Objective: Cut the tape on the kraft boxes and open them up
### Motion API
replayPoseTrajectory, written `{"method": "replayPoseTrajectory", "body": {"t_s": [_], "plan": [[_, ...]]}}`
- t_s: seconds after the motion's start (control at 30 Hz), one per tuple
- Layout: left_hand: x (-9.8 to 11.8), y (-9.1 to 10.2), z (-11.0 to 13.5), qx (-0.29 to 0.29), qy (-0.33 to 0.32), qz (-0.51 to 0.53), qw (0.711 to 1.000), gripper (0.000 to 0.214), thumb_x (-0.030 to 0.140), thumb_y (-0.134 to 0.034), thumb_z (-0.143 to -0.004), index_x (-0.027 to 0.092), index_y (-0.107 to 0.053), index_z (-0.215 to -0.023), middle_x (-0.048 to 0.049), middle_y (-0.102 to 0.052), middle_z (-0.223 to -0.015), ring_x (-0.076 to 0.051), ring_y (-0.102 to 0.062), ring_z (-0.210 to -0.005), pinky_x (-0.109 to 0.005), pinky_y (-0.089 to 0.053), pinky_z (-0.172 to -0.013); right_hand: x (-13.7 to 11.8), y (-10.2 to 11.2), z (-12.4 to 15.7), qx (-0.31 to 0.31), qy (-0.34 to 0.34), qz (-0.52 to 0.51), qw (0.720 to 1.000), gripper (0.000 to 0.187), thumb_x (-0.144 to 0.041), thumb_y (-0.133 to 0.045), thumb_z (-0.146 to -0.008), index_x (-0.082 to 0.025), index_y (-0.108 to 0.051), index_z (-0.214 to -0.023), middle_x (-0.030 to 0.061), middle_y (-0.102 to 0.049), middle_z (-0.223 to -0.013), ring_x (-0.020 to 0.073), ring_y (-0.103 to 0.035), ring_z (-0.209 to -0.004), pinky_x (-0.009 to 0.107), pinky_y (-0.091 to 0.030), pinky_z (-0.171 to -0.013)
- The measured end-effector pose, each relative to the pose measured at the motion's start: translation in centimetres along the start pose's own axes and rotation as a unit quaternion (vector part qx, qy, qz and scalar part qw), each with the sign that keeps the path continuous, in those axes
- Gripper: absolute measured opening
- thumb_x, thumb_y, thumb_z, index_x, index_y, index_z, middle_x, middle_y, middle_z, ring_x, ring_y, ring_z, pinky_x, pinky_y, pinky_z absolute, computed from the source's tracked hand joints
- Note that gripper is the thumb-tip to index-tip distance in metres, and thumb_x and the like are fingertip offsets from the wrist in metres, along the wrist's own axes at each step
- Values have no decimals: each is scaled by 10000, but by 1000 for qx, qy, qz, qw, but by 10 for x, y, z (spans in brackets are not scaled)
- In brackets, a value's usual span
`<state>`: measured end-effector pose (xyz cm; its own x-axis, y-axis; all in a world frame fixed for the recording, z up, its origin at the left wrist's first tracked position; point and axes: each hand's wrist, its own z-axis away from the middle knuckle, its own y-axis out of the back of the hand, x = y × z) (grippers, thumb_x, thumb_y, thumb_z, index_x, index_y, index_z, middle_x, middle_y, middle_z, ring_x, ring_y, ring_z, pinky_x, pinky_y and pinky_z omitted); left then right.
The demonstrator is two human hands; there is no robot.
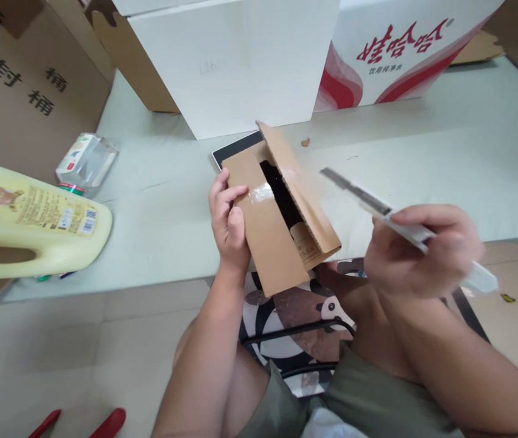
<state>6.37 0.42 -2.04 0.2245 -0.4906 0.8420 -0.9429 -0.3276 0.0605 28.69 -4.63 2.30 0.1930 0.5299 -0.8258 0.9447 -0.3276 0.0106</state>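
Note:
A small brown cardboard box (265,243) is tilted at the table's front edge, its top flaps partly raised and a dark gap between them. Clear tape (262,193) clings to the near flap. My left hand (230,222) grips the box by its left side, thumb and fingers on the cardboard. To the right of the box, apart from it, my right hand (423,249) is closed around a white utility knife (411,231). The knife's long blade is out and points up and left toward the box. What lies inside the box is mostly hidden in shadow.
A dark flat panel with a white edge (235,150) lies behind the box. Large white cartons (245,67) stand at the back. On the left are a yellow jug (58,225) and a clear bottle (87,161) lying down. A cardboard scrap (305,142) rests on the pale tablecloth.

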Motion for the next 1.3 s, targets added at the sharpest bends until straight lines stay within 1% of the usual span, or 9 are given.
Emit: {"method": "replayPoseTrajectory", "body": {"t_s": [0.1,0.27,0.4,0.5,0.67,0.87,1.03,1.13,1.3], "plan": [[4,2,-2,1,18,0,1000,481,708,-531,-954,274,-703,-1069,-67,-552,-1527,-344,-432,-1535,-525,-342,-1293,20,5,-9,37,2,66,997,276,-520,-584,-987,-262,-679,-967,3,-609,-761,132,-536,-511,314,-376,-449],[-2,7,-6,-3,12,-2,1000,461,687,-558,-941,267,-709,-1055,-67,-560,-1515,-342,-445,-1519,-524,-342,-1288,57,9,-19,-169,-155,253,940,533,-434,-692,-862,-223,-632,-1348,90,-711,-1038,253,-663,-856,466,-572,-787],[-7,9,-9,14,4,-4,1000,431,659,-579,-933,264,-717,-1039,-80,-575,-1497,-347,-458,-1506,-529,-358,-1270,77,9,-19,-208,-233,303,900,631,-492,-665,-855,-192,-639,-1410,179,-664,-1228,360,-633,-1169,594,-511,-1034],[-8,14,-11,18,8,-5,1000,424,658,-591,-924,274,-722,-1046,-77,-573,-1509,-341,-483,-1489,-525,-388,-1247,76,7,-17,-199,-217,333,896,461,-479,-636,-880,-190,-749,-1221,215,-597,-1401,414,-521,-1380,640,-387,-1168],[-16,26,-17,62,42,-59,995,376,573,-708,-876,274,-751,-1100,-79,-605,-1482,-312,-513,-1463,-486,-437,-1208,62,5,-18,-249,-188,261,913,458,-513,-407,-1018,-220,-680,-794,81,-724,-879,285,-673,-969,481,-508,-971],[-13,35,-23,90,190,108,972,438,648,-678,-834,269,-749,-1041,-52,-757,-1167,-291,-687,-1236,-397,-581,-1021,62,4,-13,-255,-273,92,923,441,-561,-575,-942,-239,-597,-1243,110,-769,-1173,289,-709,-1108,506,-531,-1003],[-2,39,-23,30,249,151,956,519,668,-747,-758,283,-750,-1105,-69,-733,-1298,-302,-673,-1270,-395,-582,-1028,67,-1,-4,-228,-211,38,950,628,-522,-691,-874,-309,-453,-1414,138,-585,-1518,311,-599,-1364,560,-482,-1153],[-7,43,-24,29,295,105,949,451,555,-872,-666,254,-771,-985,-84,-720,-1310,-286,-685,-1227,-348,-598,-968,65,-2,-1,-213,-189,27,958,715,-467,-681,-877,-300,-356,-1492,138,-618,-1393,298,-653,-1241,535,-549,-1077],[-8,49,-28,72,309,102,943,362,529,-859,-681,221,-691,-766,-48,-717,-889,-206,-708,-872,-289,-592,-758,59,-4,-4,-210,-194,52,957,744,-422,-667,-880,-295,-307,-1519,98,-647,-1182,285,-679,-1044,540,-590,-955]]}}
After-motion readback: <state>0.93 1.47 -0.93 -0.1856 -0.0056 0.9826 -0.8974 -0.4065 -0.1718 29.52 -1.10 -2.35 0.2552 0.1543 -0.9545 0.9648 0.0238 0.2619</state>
